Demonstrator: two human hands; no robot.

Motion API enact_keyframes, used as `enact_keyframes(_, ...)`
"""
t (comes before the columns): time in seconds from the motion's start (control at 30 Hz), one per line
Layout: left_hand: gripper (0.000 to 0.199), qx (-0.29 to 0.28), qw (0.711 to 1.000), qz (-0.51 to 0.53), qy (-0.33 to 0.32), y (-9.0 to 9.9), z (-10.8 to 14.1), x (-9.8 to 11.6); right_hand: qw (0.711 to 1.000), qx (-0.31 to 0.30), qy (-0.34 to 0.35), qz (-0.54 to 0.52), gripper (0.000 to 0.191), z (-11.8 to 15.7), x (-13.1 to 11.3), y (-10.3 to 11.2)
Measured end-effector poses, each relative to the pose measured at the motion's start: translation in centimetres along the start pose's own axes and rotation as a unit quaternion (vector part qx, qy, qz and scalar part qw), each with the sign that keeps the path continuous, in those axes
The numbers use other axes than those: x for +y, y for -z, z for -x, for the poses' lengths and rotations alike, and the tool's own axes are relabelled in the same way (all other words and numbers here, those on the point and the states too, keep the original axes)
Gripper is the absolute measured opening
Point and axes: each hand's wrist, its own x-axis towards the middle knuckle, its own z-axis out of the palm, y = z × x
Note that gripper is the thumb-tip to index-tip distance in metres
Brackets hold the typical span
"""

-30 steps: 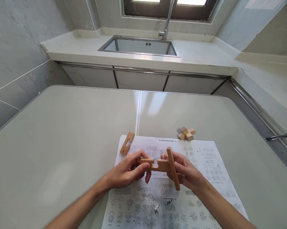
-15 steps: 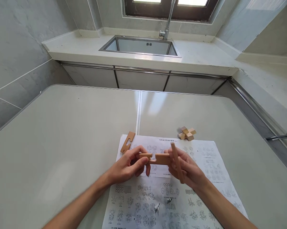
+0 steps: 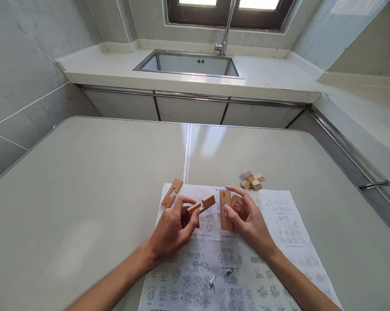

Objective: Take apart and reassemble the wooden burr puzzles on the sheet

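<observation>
My left hand (image 3: 173, 226) is closed on a notched wooden puzzle piece (image 3: 208, 202), which points up to the right. In my right hand (image 3: 246, 211) is a flat wooden puzzle piece marked 2 (image 3: 226, 218), held upright with the thumb over its slot. The two pieces are apart. Beyond my left hand, another flat slotted wooden piece (image 3: 175, 185) lies at the paper's top left corner. Under both hands spreads a printed sheet (image 3: 253, 298) covered in small puzzle diagrams.
An assembled wooden burr puzzle (image 3: 253, 180) sits at the sheet's far edge, on the right. The pale table (image 3: 84, 181) has a seam running down its middle. Behind it stand a counter with a sink (image 3: 188, 65) and a tap (image 3: 223, 45).
My hands have drawn the two pieces apart. The right piece has turned to show its numbered face, and the left piece now tilts upward.
</observation>
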Motion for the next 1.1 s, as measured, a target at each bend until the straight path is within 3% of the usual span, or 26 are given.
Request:
enact_keyframes(0.23, 0.013, 0.051, 0.978, -0.180, -0.094, -0.7, 0.3, -1.1, 0.987, 0.027, 0.056, 0.151, 0.021, 0.0, 0.1, -0.4)
enact_keyframes(0.37, 0.016, 0.045, 0.960, -0.243, -0.129, -0.8, 0.2, -1.0, 0.978, 0.016, 0.073, 0.197, 0.018, 0.1, 0.3, -0.6)
enact_keyframes(0.8, 0.013, 0.054, 0.935, -0.307, -0.167, -1.0, 0.4, -1.1, 0.903, 0.032, 0.202, 0.377, 0.018, 0.4, 2.1, -1.2)
enact_keyframes(0.93, 0.015, 0.060, 0.936, -0.298, -0.178, -0.9, 0.4, -1.1, 0.893, 0.036, 0.221, 0.390, 0.016, 0.5, 2.2, -1.1)
enact_keyframes(1.1, 0.014, 0.049, 0.926, -0.279, -0.251, -0.6, 0.1, -0.5, 0.902, 0.013, 0.228, 0.367, 0.015, 0.5, 2.3, -1.2)
